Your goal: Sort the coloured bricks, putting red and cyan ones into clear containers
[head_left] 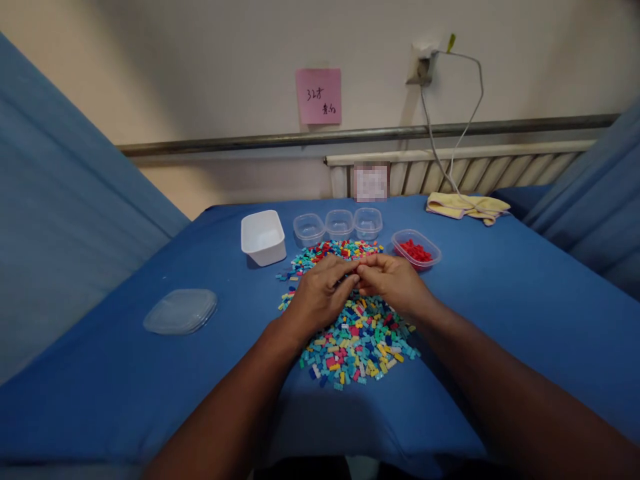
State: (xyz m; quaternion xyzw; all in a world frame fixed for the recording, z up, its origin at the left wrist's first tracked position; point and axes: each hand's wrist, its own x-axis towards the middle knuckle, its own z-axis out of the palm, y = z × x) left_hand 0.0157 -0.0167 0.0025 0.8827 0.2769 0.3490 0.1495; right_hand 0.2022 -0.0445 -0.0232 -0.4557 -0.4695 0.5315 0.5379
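Over a loose pile of small colourful toy building bricks (360, 347), my two hands meet at the fingertips. My left hand (327, 287) is closed, its thumb and fingers drawn together; what they hold, if anything, is hidden. Thumb and index finger of my right hand (393, 280) are pinched, with a trace of red at their tips that looks like a small red brick, mostly covered. Just beyond my right hand stands a clear plastic container (436, 255) with red bricks (416, 251) in it.
Behind the pile stand three clear containers in a row, the left (309, 229), middle (339, 224) and right (368, 223), beside a white tub (265, 250). Clear lids (181, 311) lie stacked at left. A yellow cloth (465, 207) and a cable (480, 93) are at back right.
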